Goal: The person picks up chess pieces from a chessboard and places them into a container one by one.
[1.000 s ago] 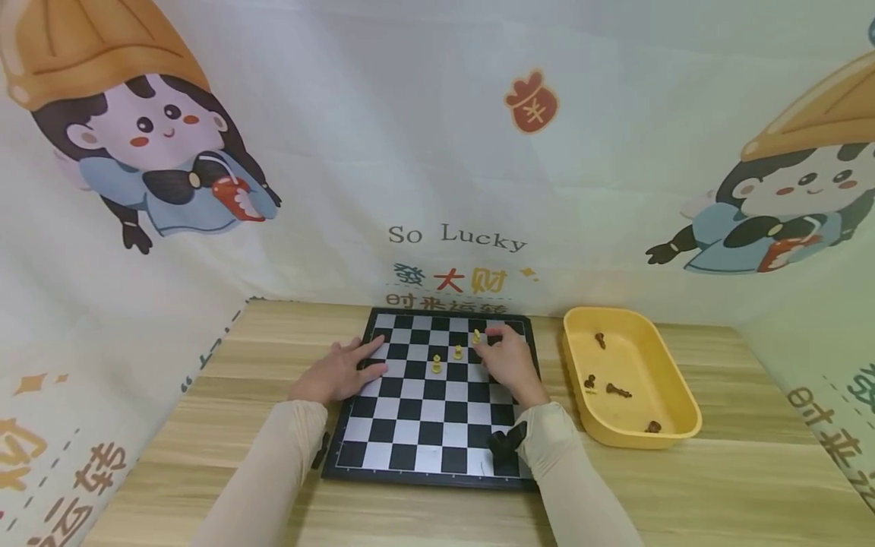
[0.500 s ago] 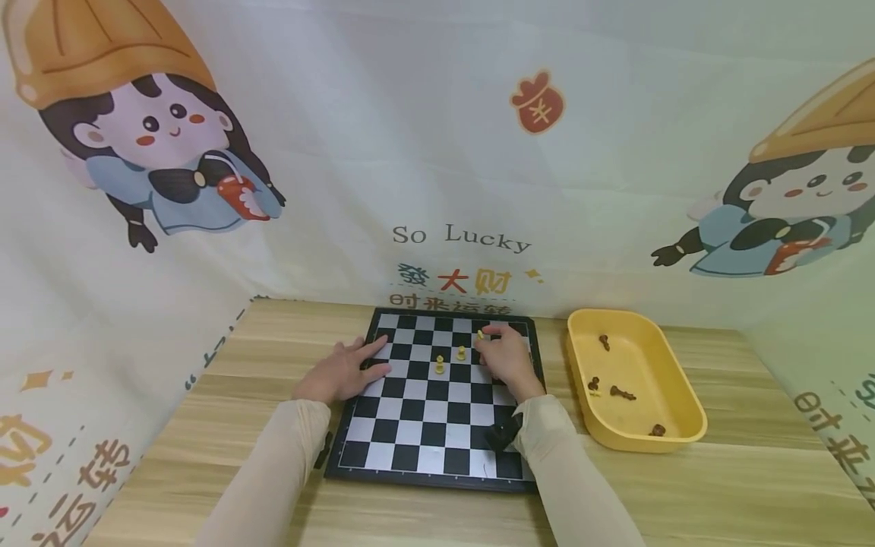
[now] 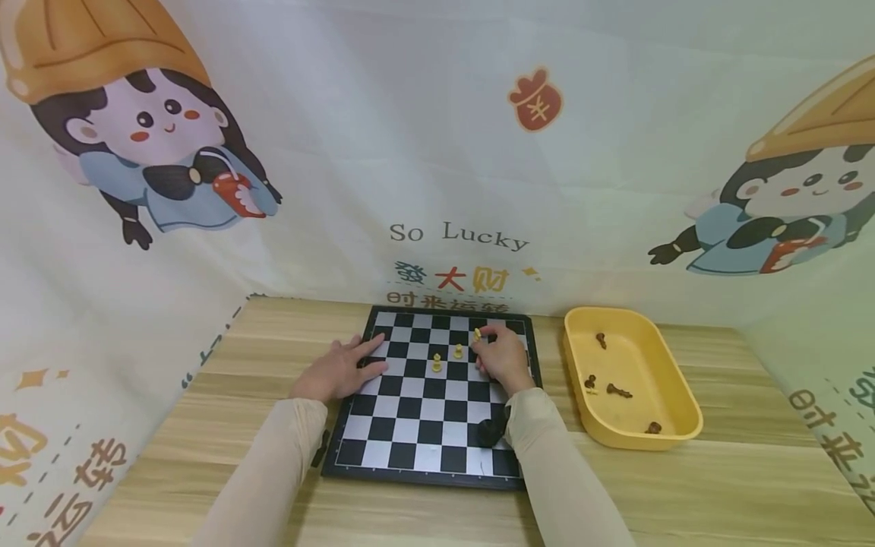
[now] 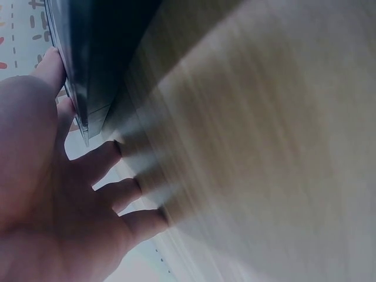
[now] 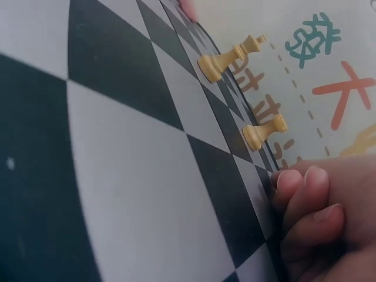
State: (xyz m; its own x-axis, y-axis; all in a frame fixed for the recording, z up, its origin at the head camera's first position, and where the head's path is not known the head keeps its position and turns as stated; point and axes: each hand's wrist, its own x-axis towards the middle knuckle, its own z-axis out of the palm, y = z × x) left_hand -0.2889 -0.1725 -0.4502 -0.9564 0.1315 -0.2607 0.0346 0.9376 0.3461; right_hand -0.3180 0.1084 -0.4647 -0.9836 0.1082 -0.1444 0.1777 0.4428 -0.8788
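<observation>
Though in hand (image 3: 504,358), piece (image 3: 477,334) (near-upright).

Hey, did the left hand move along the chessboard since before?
No. In the head view, the left hand stays at the left edge of the chessboard, reaching over the same squares as before.

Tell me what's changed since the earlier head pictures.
The right hand has shifted slightly left and away from the person at the wrist, still pinching the small yellow piece. No new grasp or release shows. The left hand, chessboard, taller standing piece, shorter standing piece and yellow tray stayed put.
</observation>
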